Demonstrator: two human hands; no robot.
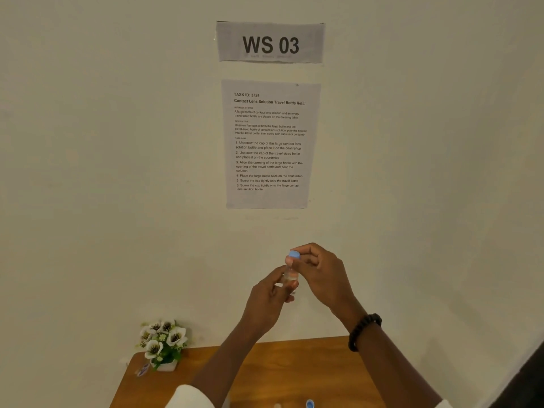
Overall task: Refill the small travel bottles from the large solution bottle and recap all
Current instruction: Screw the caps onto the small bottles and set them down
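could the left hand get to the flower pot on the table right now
Probably not at once: the left hand is raised, holding the small bottle while the right hand grips its blue cap. Otherwise the way to the flower pot looks clear.

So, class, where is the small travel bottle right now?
In the head view, the small travel bottle is held up just right of centre, between the left hand and the right hand, whose fingers pinch its blue cap, below the instruction sheet.

Looks like a staged test workstation: "WS 03" sign (270, 42) and printed task sheet (269, 144) taped above a wooden desk (294, 366).
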